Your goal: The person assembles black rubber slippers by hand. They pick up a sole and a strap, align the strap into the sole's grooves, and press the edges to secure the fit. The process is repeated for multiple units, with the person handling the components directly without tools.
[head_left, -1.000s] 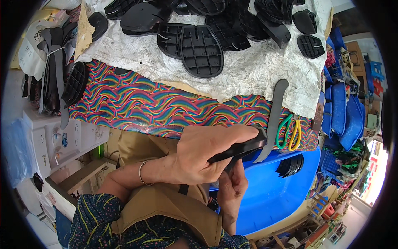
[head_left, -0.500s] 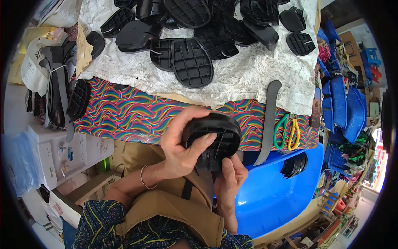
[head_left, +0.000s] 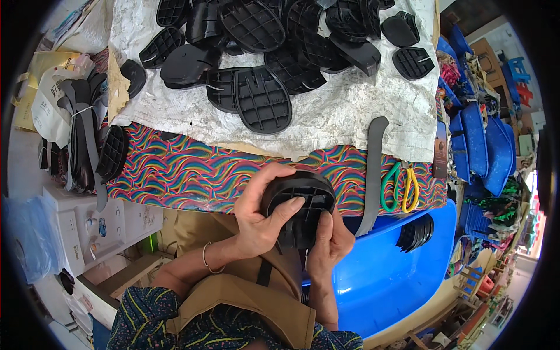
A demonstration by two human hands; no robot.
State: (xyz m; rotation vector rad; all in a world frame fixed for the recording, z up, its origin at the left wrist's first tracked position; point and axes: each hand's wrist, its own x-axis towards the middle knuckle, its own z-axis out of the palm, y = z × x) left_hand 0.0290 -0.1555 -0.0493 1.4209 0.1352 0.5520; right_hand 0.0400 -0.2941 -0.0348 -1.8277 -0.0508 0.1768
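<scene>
Both hands gripped one black shoe sole (head_left: 300,205), held just above the person's lap at the near edge of the tabletop (head_left: 175,172), its ribbed underside turned up. The left hand (head_left: 259,219) wrapped around the sole's left rim, thumb laid across the ribs; the right hand (head_left: 329,242) clasped it from below, fingers curled over the lower edge.

The tabletop wore a cloth of wavy rainbow stripes. Farther back lay a crumpled white sheet (head_left: 344,111) carrying a heap of black soles (head_left: 262,99), most with grid-patterned faces up. A long grey strap (head_left: 373,169) ran from the sheet down over the tabletop's edge, and just right of it lay green and yellow loops (head_left: 399,186).

At the right, below the tabletop, a bright blue tub (head_left: 385,274) held a small stack of black soles (head_left: 415,232) near its upper rim. At the far left hung a white bag with dark lettering (head_left: 49,108), beside a bundle of dark straps (head_left: 81,140); below it stood a white boxy appliance (head_left: 81,224) bearing small coloured stickers. Blue goods were stacked along the right edge (head_left: 484,146).
</scene>
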